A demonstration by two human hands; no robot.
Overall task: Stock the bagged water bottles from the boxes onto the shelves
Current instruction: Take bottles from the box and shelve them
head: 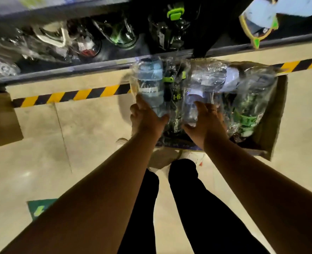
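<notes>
Head view: we stand over cardboard box (278,114) on floor, just below shelf (60,75) already carrying bagged bottles. Left hand (148,116) grips blue bagged bottle (149,83) by lower body. Right hand (206,121) clasps pale bagged bottle (193,107) beside it, both over box. Green bagged bottle (245,118) lies in box. We judge bottles light and rigid, film loose and slippery: grip barrel through bag, not slack plastic.

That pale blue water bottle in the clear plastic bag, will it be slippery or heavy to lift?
Probably slippery: the pale blue water bottle in a clear plastic bag sits in loose, glossy film that may slide over it. Likely light, as the left hand alone grips its lower end. Being round, it might roll if laid down.
</notes>
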